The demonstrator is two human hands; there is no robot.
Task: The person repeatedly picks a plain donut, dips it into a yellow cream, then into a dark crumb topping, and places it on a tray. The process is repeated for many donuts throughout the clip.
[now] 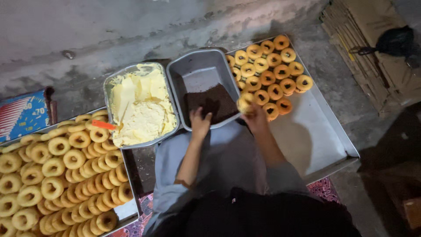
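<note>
My left hand [200, 122] rests on the near rim of a grey metal pan [193, 66] that holds a dark brown crumb topping [211, 102], fingers curled at the edge of the crumbs. My right hand [254, 117] holds a pale ring doughnut [244, 104] at the pan's right rim, beside a flat metal tray [315, 136]. Several topped, browner doughnuts [269, 74] lie in rows at that tray's far end.
A second metal pan of pale yellow cream [140, 105] with an orange-handled tool [103, 125] sits left of the crumb pan. A tray piled with several plain ring doughnuts [57, 175] lies at the left. Flattened cardboard [372, 48] and a black bag [396, 40] lie at the top right.
</note>
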